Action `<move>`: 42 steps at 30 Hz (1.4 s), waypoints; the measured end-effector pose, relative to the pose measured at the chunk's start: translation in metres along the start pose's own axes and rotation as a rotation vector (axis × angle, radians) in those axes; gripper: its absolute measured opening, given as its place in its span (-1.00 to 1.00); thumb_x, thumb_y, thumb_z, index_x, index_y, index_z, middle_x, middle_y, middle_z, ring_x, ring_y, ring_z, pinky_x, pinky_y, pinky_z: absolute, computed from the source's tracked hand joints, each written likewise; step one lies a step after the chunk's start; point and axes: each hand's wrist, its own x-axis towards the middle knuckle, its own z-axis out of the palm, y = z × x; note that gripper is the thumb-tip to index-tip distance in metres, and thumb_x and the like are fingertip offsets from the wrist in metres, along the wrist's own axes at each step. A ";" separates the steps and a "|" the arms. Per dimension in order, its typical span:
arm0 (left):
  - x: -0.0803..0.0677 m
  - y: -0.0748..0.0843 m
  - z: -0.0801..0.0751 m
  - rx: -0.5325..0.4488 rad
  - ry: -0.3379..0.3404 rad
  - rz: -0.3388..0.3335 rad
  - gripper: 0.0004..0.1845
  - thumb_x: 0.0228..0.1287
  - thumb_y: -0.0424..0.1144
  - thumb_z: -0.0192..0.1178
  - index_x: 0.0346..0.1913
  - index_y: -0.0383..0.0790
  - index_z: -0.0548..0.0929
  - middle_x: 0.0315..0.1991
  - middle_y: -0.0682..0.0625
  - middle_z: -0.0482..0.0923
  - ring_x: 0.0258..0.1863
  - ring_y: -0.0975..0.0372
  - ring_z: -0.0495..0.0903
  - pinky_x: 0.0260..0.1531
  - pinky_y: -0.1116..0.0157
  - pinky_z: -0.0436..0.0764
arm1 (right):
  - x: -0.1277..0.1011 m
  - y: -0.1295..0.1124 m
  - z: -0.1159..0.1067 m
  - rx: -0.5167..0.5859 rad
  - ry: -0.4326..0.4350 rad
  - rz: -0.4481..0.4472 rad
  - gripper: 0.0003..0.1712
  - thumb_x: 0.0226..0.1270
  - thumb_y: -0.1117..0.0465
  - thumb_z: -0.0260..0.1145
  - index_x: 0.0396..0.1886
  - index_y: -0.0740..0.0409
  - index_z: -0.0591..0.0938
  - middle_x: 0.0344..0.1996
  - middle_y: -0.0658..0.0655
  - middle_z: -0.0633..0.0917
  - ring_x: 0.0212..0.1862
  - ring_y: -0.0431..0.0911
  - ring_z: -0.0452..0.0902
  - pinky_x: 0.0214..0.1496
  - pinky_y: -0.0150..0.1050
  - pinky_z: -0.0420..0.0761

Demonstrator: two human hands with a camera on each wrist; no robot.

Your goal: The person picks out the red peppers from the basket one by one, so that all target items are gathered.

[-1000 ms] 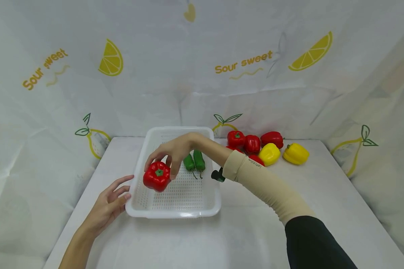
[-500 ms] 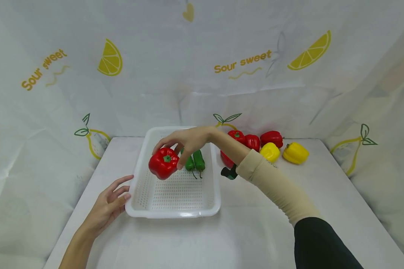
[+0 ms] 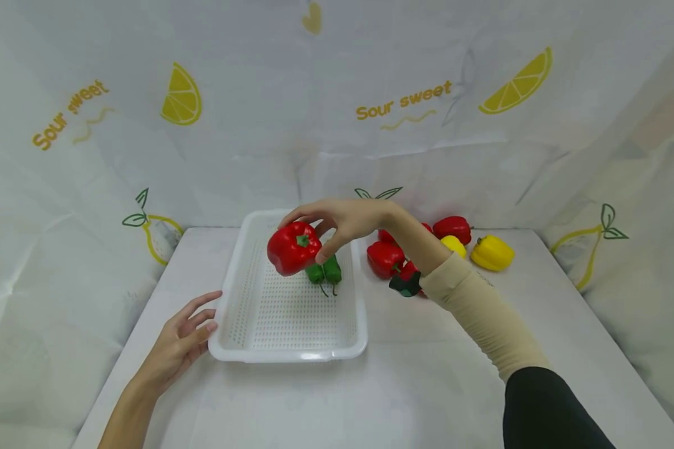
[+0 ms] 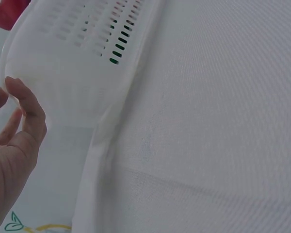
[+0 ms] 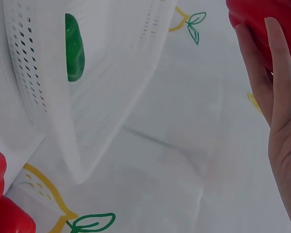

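Note:
My right hand [image 3: 328, 227] grips a red bell pepper [image 3: 293, 248] from above and holds it in the air over the far part of the white perforated basket [image 3: 233, 299]. In the right wrist view the fingers [image 5: 274, 87] lie along that pepper [image 5: 276, 19]. Two green peppers [image 3: 324, 272] lie in the basket under it. My left hand [image 3: 182, 337] rests on the table with fingers relaxed, touching the basket's near left corner. The left wrist view shows its fingers [image 4: 26, 114] against the basket wall [image 4: 72, 73].
Right of the basket lie more red peppers [image 3: 384, 258] and two yellow peppers [image 3: 491, 252] near the back of the white table. A lemon-and-pear printed cloth wall [image 3: 337, 112] closes the back and both sides.
My right hand has lifted the red pepper from the basket's near left and carried it up and to the right, toward the far part of the basket. The left hand stayed put.

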 end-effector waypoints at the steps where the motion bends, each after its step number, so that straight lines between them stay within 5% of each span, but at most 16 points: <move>1: -0.001 0.000 0.000 0.000 0.004 -0.004 -0.35 0.43 -0.48 -0.08 0.51 -0.16 0.02 0.10 -0.04 0.49 0.00 0.26 0.61 -0.10 0.29 0.70 | -0.002 0.004 -0.002 -0.005 0.012 -0.004 -0.16 0.08 0.30 0.46 0.36 -0.05 0.32 0.26 0.01 0.46 0.23 0.00 0.49 0.10 -0.09 0.68; 18: -0.001 0.001 0.002 -0.004 0.023 -0.018 -0.35 0.44 -0.46 -0.07 0.51 -0.13 0.03 0.05 0.03 0.48 -0.03 0.30 0.61 -0.12 0.32 0.70 | -0.070 0.007 -0.002 -0.039 0.271 0.046 -0.19 0.10 0.32 0.44 0.34 -0.12 0.34 0.25 -0.06 0.48 0.27 -0.03 0.45 0.20 -0.08 0.61; 25: -0.001 0.002 0.003 -0.002 0.017 -0.011 -0.35 0.45 -0.46 -0.08 0.51 -0.14 0.02 0.06 0.03 0.47 -0.03 0.28 0.60 -0.12 0.31 0.70 | -0.100 0.018 -0.001 0.027 0.334 0.073 -0.18 0.12 0.34 0.43 0.37 -0.10 0.32 0.28 0.01 0.46 0.27 0.05 0.44 0.15 0.00 0.64; 42: -0.001 0.002 0.005 -0.011 0.002 0.013 -0.36 0.44 -0.49 -0.10 0.51 -0.19 0.02 0.06 -0.02 0.49 -0.01 0.27 0.60 -0.11 0.30 0.70 | -0.154 0.067 0.005 -0.049 0.430 0.172 -0.11 0.07 0.14 0.51 0.38 -0.27 0.29 0.30 -0.11 0.43 0.34 -0.06 0.34 0.07 -0.17 0.69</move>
